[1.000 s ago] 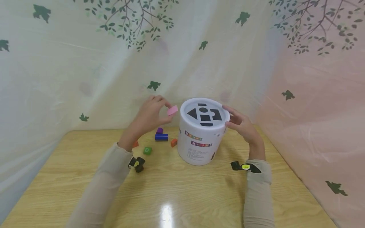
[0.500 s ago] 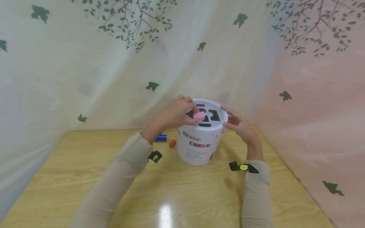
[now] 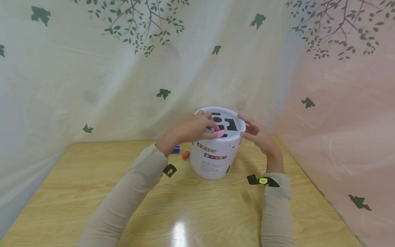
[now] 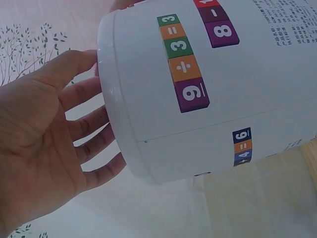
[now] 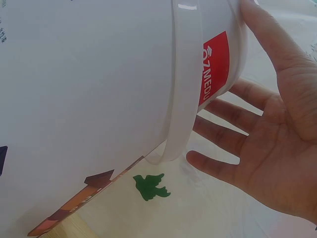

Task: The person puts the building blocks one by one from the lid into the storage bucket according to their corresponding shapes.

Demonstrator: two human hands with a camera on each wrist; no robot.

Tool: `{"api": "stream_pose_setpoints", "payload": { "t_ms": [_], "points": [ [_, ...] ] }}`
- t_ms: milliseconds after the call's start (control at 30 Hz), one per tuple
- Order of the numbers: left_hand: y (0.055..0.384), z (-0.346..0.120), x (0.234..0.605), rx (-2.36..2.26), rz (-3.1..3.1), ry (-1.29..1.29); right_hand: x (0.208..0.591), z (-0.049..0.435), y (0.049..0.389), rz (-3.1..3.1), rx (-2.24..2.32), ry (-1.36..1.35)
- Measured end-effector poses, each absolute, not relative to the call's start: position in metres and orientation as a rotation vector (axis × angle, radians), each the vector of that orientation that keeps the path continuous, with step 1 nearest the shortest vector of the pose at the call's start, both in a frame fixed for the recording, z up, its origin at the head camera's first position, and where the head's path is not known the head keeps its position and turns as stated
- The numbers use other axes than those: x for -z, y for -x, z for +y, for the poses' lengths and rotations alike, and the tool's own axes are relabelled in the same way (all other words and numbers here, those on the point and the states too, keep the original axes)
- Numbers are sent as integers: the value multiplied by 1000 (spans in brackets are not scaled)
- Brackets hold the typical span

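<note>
In the head view, a white bucket [image 3: 213, 156] stands on the table, its lid [image 3: 228, 111] cut with dark shaped holes. My left hand [image 3: 194, 128] is over the lid's near left part, thumb and fingertips pinching a pink block [image 3: 219, 133]. The block sits low at the lid's front holes, partly covered by the fingers; its fit in a hole cannot be told. On the bucket's right, my right hand [image 3: 260, 135] touches the rim with thumb and forefinger. The right wrist view shows that hand's fingers [image 5: 223, 134] fairly straight and spread beside the lid.
An orange block [image 3: 186, 155] lies on the table just left of the bucket. Behind the left wrist, part of a blue cylinder block [image 3: 176, 150] shows. The wooden table [image 3: 216, 212] ends at a printed cloth backdrop [image 3: 123, 85].
My left hand has carried the pink block from left of the bucket to over the lid, then lowered it to the front holes. The right hand stays on the rim.
</note>
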State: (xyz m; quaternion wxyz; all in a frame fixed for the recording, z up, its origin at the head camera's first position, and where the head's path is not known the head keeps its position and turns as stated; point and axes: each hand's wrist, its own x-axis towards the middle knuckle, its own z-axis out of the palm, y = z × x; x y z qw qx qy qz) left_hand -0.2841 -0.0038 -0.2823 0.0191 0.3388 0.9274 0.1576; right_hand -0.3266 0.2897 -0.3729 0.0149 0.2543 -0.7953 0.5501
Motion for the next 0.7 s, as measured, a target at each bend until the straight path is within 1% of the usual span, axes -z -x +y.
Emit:
{"api": "stream_pose_setpoints", "payload": {
  "t_ms": [200, 700],
  "points": [
    [285, -5, 287, -466, 2886, -1091, 373, 290, 328, -2474, -1719, -796],
    [283, -8, 293, -585, 2957, -1068, 374, 290, 327, -2472, -1732, -796]
  ]
}}
